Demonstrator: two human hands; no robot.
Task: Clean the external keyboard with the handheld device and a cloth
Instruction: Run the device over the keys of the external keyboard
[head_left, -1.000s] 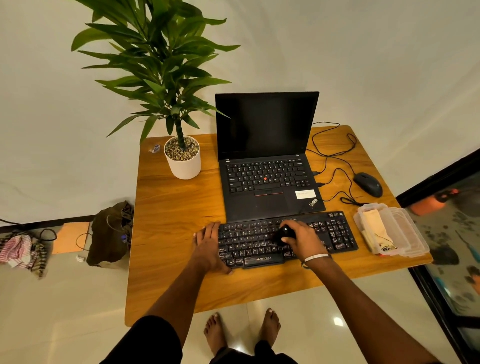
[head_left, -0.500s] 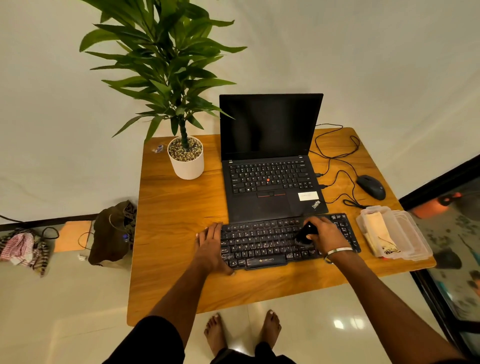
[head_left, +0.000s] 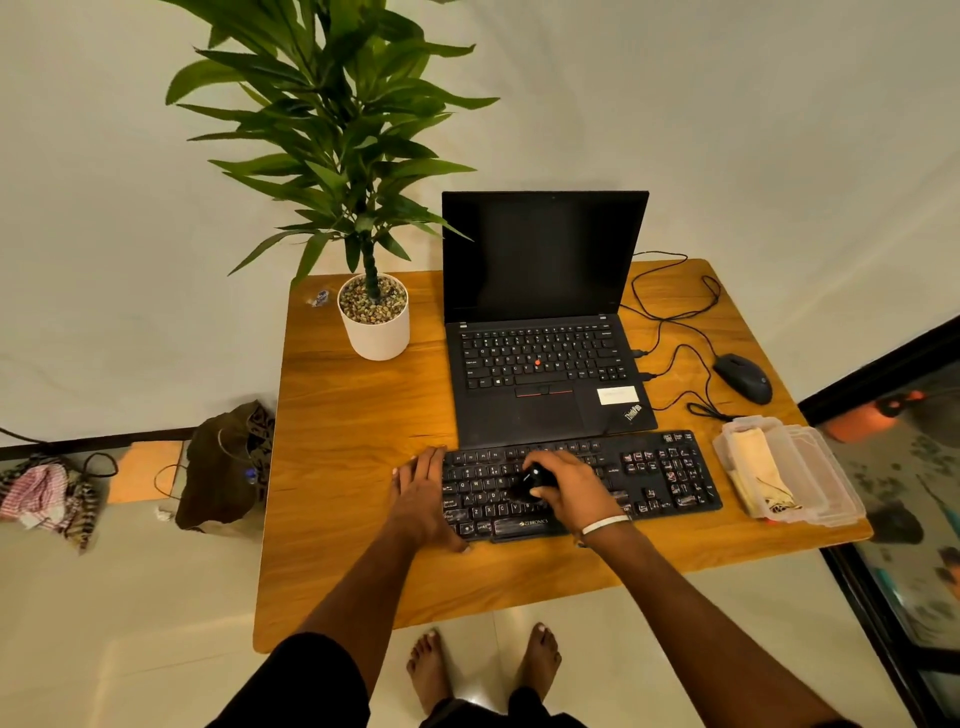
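Note:
A black external keyboard (head_left: 660, 475) lies on the wooden desk (head_left: 353, 447) in front of the laptop. My left hand (head_left: 423, 491) rests flat on the keyboard's left end, fingers straight. My right hand (head_left: 571, 488) grips a small black handheld device (head_left: 532, 480) and holds it down against the keys in the left-middle of the keyboard. A beige cloth (head_left: 758, 467) lies inside a clear plastic box (head_left: 826, 488) to the right of the keyboard.
An open black laptop (head_left: 540, 322) stands behind the keyboard. A potted plant (head_left: 374, 317) is at the back left, a wired mouse (head_left: 743, 376) with loose cables at the back right. A bag (head_left: 223, 465) sits on the floor left of the desk.
My right hand with the device went right along the keys, then came back left to the left-middle of the keyboard. The left hand stayed put.

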